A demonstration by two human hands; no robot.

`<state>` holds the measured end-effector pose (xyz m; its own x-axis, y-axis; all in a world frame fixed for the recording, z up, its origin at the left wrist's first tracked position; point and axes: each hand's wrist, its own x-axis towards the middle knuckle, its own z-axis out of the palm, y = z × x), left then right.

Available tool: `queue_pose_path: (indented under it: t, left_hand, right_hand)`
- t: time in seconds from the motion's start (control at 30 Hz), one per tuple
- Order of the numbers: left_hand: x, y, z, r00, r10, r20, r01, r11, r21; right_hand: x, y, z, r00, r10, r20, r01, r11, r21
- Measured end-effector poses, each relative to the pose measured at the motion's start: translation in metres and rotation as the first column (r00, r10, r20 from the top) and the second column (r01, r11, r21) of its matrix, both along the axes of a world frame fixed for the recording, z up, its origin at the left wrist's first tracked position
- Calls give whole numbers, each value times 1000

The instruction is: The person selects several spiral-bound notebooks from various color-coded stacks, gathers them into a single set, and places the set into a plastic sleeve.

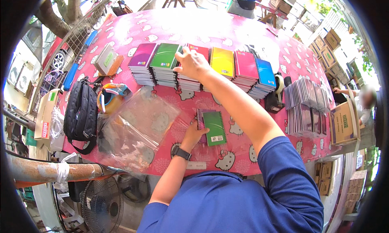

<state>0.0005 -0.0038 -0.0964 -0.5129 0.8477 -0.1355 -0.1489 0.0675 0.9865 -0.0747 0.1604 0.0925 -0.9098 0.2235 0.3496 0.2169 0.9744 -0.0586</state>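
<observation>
Near the table's front edge, my left hand [195, 134] grips small spiral notebooks by their left side. A green notebook [214, 128] lies on top, and a purple notebook [199, 116] shows beneath it. My right hand [193, 64] reaches over the red notebook stack [203, 51] in the back row. Its thumb and fingers are apart, at that stack's left edge, and part of the red cover is hidden under the hand. Beside it stand a purple stack [142, 55], a green stack [165, 55], a yellow stack [222, 61], a pink stack [246, 65] and a blue stack [265, 72].
Clear plastic bags [139, 123] spread over the pink tablecloth [239, 162] on the left. A black bag [81, 111] and a tape roll [106, 101] lie beyond them. At right stand a tape dispenser [275, 99] and wrapped notebook bundles [306, 107]. Another person [362, 107] is beside a carton [343, 123].
</observation>
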Motion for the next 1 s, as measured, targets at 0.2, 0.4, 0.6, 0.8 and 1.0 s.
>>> queue_pose_path:
  t: [0.2, 0.4, 0.6, 0.8, 1.0]
  left_hand:
    - [3, -1, 11, 989, -32, 142, 30, 999, 16]
    - [0, 6, -5, 932, 101, 349, -100, 995, -19]
    - [6, -3, 26, 989, 42, 140, -40, 999, -14]
    - [8, -1, 20, 989, 121, 85, -120, 993, -21]
    - [6, 6, 0, 994, 104, 33, -99, 989, -111]
  right_hand:
    - [69, 3, 53, 892, -172, -417, -26, 903, -428]
    - [193, -35, -55, 772, -558, -303, -361, 6, -932]
    - [226, -74, -111, 838, -538, 92, 308, 326, -894]
    - [162, -1, -25, 903, -157, -399, 115, 985, -128]
    - [94, 47, -9, 955, -171, 242, 132, 977, 169]
